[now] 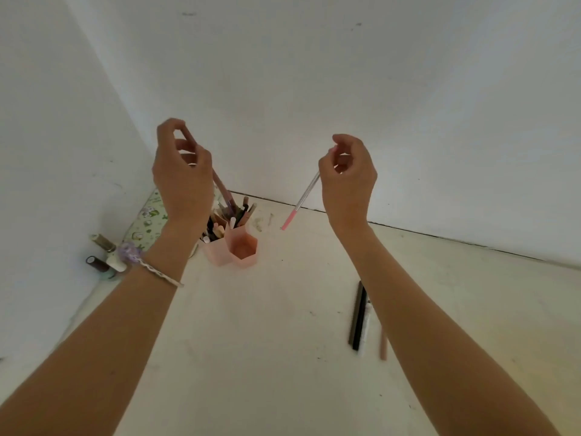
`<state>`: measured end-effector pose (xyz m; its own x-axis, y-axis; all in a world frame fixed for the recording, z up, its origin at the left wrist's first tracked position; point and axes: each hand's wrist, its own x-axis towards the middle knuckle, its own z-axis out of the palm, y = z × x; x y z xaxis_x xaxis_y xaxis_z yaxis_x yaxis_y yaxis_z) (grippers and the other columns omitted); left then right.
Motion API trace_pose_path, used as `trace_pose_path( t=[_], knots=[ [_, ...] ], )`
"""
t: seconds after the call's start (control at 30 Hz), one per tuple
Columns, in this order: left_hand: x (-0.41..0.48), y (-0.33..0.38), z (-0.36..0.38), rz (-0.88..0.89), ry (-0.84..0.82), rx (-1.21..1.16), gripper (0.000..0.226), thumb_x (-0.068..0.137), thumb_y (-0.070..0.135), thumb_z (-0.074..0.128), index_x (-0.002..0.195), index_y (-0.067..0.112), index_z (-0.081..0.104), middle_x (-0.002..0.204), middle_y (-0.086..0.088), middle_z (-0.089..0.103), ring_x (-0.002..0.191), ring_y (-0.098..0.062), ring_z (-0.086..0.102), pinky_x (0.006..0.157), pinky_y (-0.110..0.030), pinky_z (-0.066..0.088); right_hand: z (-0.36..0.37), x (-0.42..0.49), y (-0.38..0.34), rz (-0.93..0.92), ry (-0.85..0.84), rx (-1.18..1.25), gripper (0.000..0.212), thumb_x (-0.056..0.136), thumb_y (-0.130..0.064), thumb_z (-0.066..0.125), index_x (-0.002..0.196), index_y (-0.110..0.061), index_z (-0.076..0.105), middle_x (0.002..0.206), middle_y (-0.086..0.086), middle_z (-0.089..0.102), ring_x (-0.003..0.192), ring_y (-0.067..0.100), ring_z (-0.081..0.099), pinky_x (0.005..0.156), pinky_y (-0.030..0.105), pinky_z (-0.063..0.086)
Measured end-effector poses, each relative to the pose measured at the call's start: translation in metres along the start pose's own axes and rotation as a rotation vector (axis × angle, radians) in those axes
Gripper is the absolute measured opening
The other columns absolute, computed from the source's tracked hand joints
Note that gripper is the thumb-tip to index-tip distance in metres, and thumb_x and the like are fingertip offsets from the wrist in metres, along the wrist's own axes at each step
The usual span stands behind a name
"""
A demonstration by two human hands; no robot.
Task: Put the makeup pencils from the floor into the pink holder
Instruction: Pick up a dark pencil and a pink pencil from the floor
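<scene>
The pink holder point(248, 257) stands on the floor near the corner, made of hexagonal cups; its back cups hold several pencils, its front cup is empty. My left hand point(182, 177) is raised above the holder, pinching a dusty-pink pencil point(222, 187) whose lower end points down into the back cups. My right hand point(347, 180) is raised to the right of the holder, pinching a thin silver pencil with a pink tip point(300, 202) that hangs slanted in the air. A black pencil point(356, 316), a white one point(366, 328) and a pinkish one point(383, 347) lie on the floor beside my right forearm.
Small bottles point(103, 256) stand against the left wall. A flowered pouch point(147, 218) lies in the corner behind my left wrist. White walls close in the left and back sides. The pale floor point(267, 341) stretches toward me.
</scene>
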<state>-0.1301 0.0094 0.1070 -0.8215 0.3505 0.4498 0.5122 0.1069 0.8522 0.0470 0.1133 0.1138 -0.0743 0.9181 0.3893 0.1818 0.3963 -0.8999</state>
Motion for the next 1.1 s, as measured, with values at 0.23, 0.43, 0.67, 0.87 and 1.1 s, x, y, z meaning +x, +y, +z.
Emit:
trace_pose_path(
  t=[0.23,0.43,0.67,0.87,1.1],
  knots=[
    [-0.023,-0.043,-0.002,-0.060,-0.408,0.301,0.016,0.096,0.010,0.052,0.106,0.021,0.054,0.089,0.001,0.070,0.066,-0.006,0.067,0.055,-0.026,0.054,0.031,-0.017,-0.014,-0.041,0.012,0.116,0.017,0.094,-0.005,0.056,0.109,-0.004,0.065,0.098,0.008,0.068,0.079,0.020,0.065,0.075,0.026,0.054],
    [-0.006,-0.048,-0.009,0.055,-0.426,0.651,0.031,0.097,0.030,0.047,0.103,0.015,0.073,0.114,-0.004,0.069,0.118,-0.026,0.051,0.098,-0.041,0.040,0.058,-0.027,-0.013,-0.083,-0.014,0.157,0.016,0.094,-0.004,0.057,0.108,-0.007,0.064,0.095,0.009,0.068,0.082,0.016,0.066,0.077,0.020,0.052],
    [0.001,-0.033,-0.021,0.014,-0.332,0.424,0.029,0.099,0.020,0.044,0.118,0.014,0.065,0.116,-0.005,0.067,0.113,-0.024,0.054,0.098,-0.037,0.042,0.080,-0.049,0.017,-0.173,-0.362,-0.075,0.018,0.094,-0.004,0.057,0.107,-0.005,0.068,0.103,0.004,0.066,0.091,0.013,0.063,0.086,0.031,0.053],
    [-0.037,0.001,0.008,0.141,-0.341,0.350,0.027,0.092,0.014,0.051,0.117,0.018,0.061,0.107,0.004,0.065,0.104,-0.017,0.053,0.087,-0.027,0.043,0.055,-0.056,0.040,-0.186,-0.385,-0.316,0.032,0.085,-0.005,0.059,0.116,-0.010,0.067,0.121,0.006,0.062,0.122,0.024,0.049,0.105,0.032,0.030],
    [-0.149,0.030,0.089,0.062,-0.894,0.459,0.027,0.089,0.017,0.051,0.115,0.019,0.056,0.100,0.002,0.065,0.093,-0.020,0.062,0.081,-0.033,0.051,-0.048,-0.015,0.065,0.098,-0.184,-0.289,0.030,0.086,-0.001,0.051,0.110,-0.015,0.064,0.104,-0.008,0.065,0.101,0.011,0.052,0.094,0.026,0.039]
  ],
)
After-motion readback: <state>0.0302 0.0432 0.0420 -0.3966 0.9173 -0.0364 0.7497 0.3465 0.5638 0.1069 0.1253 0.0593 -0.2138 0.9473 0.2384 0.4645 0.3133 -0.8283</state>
